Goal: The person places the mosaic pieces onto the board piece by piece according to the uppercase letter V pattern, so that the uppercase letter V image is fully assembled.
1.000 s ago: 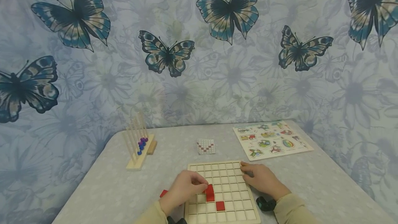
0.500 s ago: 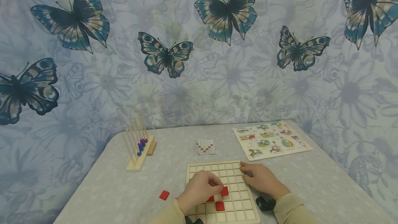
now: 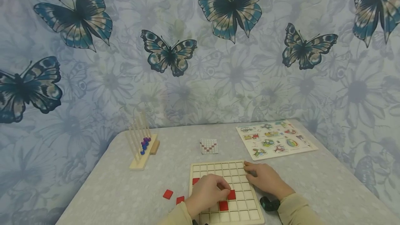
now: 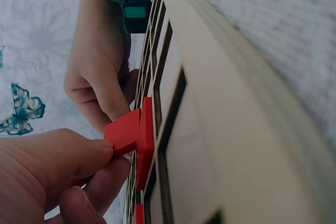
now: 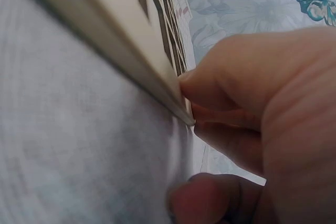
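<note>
My left hand is over the wooden grid board, thumb and forefinger pinching a red square tile. That tile leans at an angle, its edge right against another red tile in the grid. In the head view, a red tile lies in a cell just below the fingertips, and one more red tile sits at the board's left side. My right hand grips the board's right edge near the far corner, thumb on the rim. The left hand covers several cells.
Two loose red tiles lie on the table left of the board. Beyond it is a small pattern card. A peg stand with beads is at the left, and a picture puzzle board at the back right.
My left hand has moved right across the board with the red tile, uncovering the loose tiles and a tile at the left side. The right hand keeps its place on the edge.
</note>
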Demonstrator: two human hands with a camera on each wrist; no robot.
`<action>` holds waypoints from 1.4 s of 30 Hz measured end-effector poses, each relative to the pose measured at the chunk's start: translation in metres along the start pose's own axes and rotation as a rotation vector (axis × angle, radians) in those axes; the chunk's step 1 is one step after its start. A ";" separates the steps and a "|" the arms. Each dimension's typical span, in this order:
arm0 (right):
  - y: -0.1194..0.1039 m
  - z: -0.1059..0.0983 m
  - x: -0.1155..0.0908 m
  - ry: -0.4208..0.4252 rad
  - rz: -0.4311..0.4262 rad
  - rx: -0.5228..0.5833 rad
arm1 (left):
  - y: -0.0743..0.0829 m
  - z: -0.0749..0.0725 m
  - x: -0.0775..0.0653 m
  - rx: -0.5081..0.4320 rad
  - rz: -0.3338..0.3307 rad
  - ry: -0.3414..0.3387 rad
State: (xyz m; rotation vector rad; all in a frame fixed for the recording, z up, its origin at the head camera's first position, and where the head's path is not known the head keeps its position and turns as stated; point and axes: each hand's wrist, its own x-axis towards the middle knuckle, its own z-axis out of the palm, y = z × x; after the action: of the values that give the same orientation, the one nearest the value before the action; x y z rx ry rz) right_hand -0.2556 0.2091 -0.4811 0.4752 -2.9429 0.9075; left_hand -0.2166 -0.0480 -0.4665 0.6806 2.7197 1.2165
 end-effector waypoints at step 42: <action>-0.003 -0.001 -0.001 0.011 0.002 0.001 | 0.005 -0.018 -0.006 0.009 0.003 0.031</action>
State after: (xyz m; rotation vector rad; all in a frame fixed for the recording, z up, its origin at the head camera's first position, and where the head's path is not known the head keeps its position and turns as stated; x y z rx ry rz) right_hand -0.2534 0.2075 -0.4789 0.4656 -2.9337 0.9095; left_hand -0.2134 -0.0596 -0.4513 0.6733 2.7518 1.2262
